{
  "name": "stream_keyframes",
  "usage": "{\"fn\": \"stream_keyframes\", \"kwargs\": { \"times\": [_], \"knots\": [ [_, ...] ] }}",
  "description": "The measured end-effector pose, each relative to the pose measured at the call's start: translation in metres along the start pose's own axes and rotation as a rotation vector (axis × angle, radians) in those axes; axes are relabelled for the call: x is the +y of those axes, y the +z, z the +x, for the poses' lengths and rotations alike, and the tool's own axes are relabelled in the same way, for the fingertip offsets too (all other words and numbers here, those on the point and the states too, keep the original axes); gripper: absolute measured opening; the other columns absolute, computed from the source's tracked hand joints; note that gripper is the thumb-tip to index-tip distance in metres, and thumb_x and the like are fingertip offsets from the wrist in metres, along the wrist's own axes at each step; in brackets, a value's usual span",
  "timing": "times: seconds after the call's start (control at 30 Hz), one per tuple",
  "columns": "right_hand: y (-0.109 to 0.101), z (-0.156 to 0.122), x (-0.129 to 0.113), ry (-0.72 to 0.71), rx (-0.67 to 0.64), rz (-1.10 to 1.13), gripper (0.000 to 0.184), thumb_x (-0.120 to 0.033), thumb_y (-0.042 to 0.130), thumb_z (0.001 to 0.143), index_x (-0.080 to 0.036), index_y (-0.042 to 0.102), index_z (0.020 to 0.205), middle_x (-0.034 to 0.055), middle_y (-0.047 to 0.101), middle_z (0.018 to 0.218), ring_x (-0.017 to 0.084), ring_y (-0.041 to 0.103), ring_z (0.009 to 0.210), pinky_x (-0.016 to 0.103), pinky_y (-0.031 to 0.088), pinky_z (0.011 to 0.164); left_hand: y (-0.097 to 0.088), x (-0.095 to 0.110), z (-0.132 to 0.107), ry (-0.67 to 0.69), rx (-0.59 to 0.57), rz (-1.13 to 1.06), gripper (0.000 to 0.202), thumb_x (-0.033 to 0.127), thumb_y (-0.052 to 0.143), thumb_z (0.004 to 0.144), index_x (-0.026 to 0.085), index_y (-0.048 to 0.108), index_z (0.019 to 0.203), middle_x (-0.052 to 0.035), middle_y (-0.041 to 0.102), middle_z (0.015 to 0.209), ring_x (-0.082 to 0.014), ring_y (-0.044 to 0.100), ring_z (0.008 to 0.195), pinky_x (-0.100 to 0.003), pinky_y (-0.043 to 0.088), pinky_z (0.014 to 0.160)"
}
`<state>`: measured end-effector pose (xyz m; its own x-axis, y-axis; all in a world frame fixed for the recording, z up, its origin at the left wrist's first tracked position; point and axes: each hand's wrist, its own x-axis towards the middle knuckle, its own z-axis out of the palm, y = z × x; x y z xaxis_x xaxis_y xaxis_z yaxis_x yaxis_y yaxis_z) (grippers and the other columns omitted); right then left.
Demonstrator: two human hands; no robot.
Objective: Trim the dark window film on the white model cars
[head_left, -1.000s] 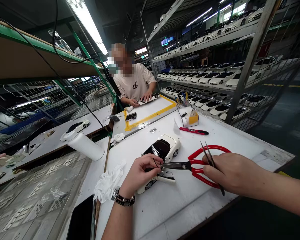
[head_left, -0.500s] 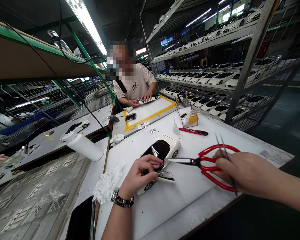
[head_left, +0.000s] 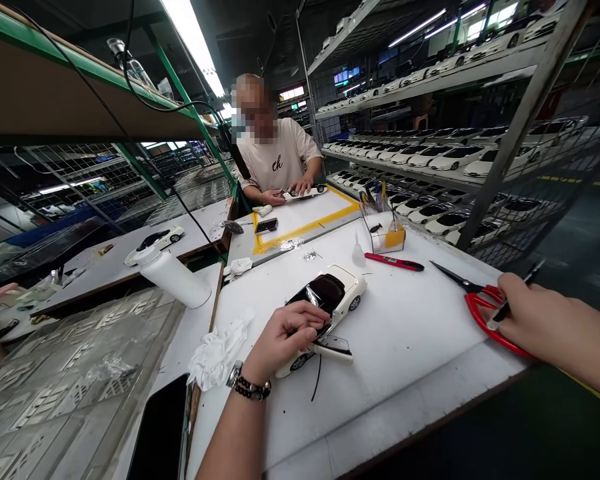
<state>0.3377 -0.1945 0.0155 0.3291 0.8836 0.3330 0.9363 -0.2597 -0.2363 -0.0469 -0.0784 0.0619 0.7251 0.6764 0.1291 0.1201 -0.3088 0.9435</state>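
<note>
A white model car (head_left: 349,283) with a dark roof stands on the white worktable, its near door (head_left: 336,347) swung out. My left hand (head_left: 293,333) is closed on the car's side by the door opening, fingers and thumb pressed together; whatever is between the fingertips is hidden. From beneath the door a thin black strip (head_left: 317,379) trails onto the table. At the table's right edge, my right hand (head_left: 535,317) grips tweezers (head_left: 500,315), with its fingers also at the red handle of the scissors (head_left: 473,288). The scissors' dark blades point left and away, low over the tabletop.
A red utility knife (head_left: 394,262), a white dropper bottle (head_left: 359,252) and a tool holder (head_left: 386,233) stand toward the back. A crumpled white cloth (head_left: 220,353), white bottle (head_left: 175,277) and phone (head_left: 160,430) are left. Opposite, a co-worker (head_left: 280,150) handles another car.
My right hand has moved right, taking the scissors and tweezers away from the car toward the table edge. The black strip now shows below the door. My left hand stays at the car.
</note>
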Motion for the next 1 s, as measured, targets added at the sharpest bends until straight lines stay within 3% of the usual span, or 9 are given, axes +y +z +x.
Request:
{"fn": "stream_keyframes", "kwargs": {
  "times": [0.1,0.27,0.43,0.57,0.63,0.8,0.9,1.0],
  "knots": [
    [-0.005,0.007,-0.025,-0.017,-0.186,-0.106,0.019,-0.026,0.057,0.074,-0.020,0.040,0.068,0.0035,0.048,0.047,0.009,0.038,0.034,0.023,0.014,0.040,0.000,0.000,0.001,0.000,0.019,-0.024,0.045,0.046,0.058,0.081,0.011,0.057,0.052,-0.0120,0.063,0.107,-0.0215,0.062,0.097,-0.031,0.051,0.088],
    [-0.022,0.019,-0.069,-0.066,-0.054,-0.221,0.031,-0.048,0.036,0.089,-0.020,0.043,0.076,0.0072,0.058,0.058,0.016,0.046,0.042,0.023,0.016,0.038,0.001,-0.002,0.001,-0.001,0.036,-0.068,0.043,0.046,0.059,0.080,0.012,0.056,0.053,-0.0119,0.063,0.106,-0.0219,0.062,0.096,-0.032,0.052,0.087],
    [-0.033,0.032,-0.106,-0.096,0.004,0.130,0.048,-0.054,0.017,0.093,-0.025,0.052,0.111,0.0035,0.064,0.076,0.018,0.056,0.059,0.025,0.031,0.048,0.001,-0.004,0.000,-0.002,0.030,-0.098,0.041,0.043,0.060,0.081,0.012,0.056,0.055,-0.0109,0.062,0.107,-0.0214,0.062,0.098,-0.031,0.051,0.088],
    [-0.030,0.052,-0.133,-0.265,0.032,0.259,0.053,-0.047,0.017,0.094,-0.019,0.061,0.084,0.0074,0.062,0.088,0.019,0.057,0.083,0.028,0.039,0.068,0.000,-0.004,0.001,-0.004,0.036,-0.080,0.041,0.045,0.060,0.080,0.012,0.057,0.056,-0.0114,0.063,0.107,-0.0207,0.062,0.096,-0.031,0.052,0.087],
    [-0.024,0.065,-0.142,-0.222,-0.077,0.193,0.050,-0.044,0.019,0.094,-0.017,0.059,0.080,0.0090,0.061,0.084,0.021,0.057,0.082,0.029,0.038,0.067,0.000,-0.003,0.001,-0.009,0.037,-0.076,0.042,0.046,0.060,0.080,0.012,0.056,0.055,-0.0114,0.063,0.106,-0.0204,0.062,0.095,-0.030,0.051,0.086],
    [0.002,0.089,-0.142,0.007,-0.422,0.052,0.039,-0.045,0.034,0.089,-0.014,0.052,0.104,0.0125,0.062,0.085,0.024,0.061,0.076,0.028,0.039,0.057,0.001,-0.004,0.001,-0.004,0.032,-0.063,0.040,0.046,0.060,0.080,0.012,0.061,0.059,-0.0112,0.063,0.106,-0.0209,0.062,0.095,-0.032,0.051,0.087],
    [0.013,0.091,-0.139,0.034,-0.481,-0.076,0.042,-0.042,0.039,0.087,-0.010,0.048,0.112,0.0167,0.061,0.092,0.029,0.062,0.083,0.033,0.043,0.062,0.001,-0.005,0.000,-0.005,0.036,-0.049,0.038,0.048,0.059,0.080,0.013,0.065,0.065,-0.0111,0.063,0.107,-0.0213,0.062,0.096,-0.032,0.050,0.087],
    [0.016,0.092,-0.144,0.005,-0.426,-0.128,0.041,-0.042,0.037,0.087,-0.010,0.049,0.110,0.0188,0.059,0.101,0.032,0.059,0.096,0.038,0.046,0.070,0.001,-0.005,0.000,-0.004,0.037,-0.032,0.039,0.048,0.059,0.081,0.013,0.066,0.067,-0.0115,0.063,0.106,-0.0211,0.061,0.096,-0.031,0.050,0.086]
  ]
}}
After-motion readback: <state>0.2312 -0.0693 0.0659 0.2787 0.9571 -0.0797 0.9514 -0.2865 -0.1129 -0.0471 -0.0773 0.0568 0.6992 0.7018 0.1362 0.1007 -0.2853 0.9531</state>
